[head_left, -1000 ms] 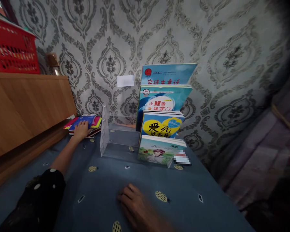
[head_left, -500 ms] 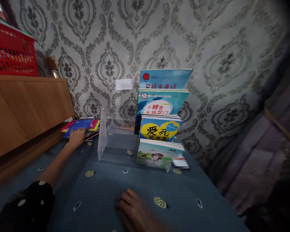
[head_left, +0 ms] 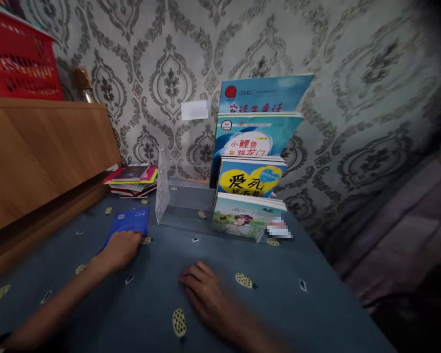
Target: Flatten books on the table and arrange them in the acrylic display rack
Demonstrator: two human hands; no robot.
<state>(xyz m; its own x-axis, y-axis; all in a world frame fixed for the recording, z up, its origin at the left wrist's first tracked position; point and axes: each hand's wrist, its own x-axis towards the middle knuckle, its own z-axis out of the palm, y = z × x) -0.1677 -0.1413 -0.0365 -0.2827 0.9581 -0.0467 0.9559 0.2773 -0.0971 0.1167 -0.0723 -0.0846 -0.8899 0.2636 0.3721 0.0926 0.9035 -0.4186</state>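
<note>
My left hand (head_left: 123,249) grips the near edge of a blue book (head_left: 131,221), fingers closed over it, just above the table or touching it. Loosely curled, my right hand (head_left: 203,289) rests on the blue tablecloth with no object visible under it; its fingertips are partly hidden. Beyond both hands stands a clear acrylic book rack (head_left: 162,189). Its right side holds tiered picture books, with a green-covered book (head_left: 238,218) in front, a yellow and blue book (head_left: 242,179) behind it, and taller blue books (head_left: 257,132) at the back.
A pile of books (head_left: 134,182) lies at the back left beside a wooden cabinet (head_left: 47,152). On the cabinet are a red plastic basket (head_left: 20,56) and a brown-topped jar (head_left: 83,81). Patterned wallpaper (head_left: 172,88) rises behind, and a curtain (head_left: 389,220) hangs at right.
My left hand has drawn the blue book off the pile toward me, uncovering a dark-covered book on top. My right hand stays on the tablecloth. The view has shifted slightly.
</note>
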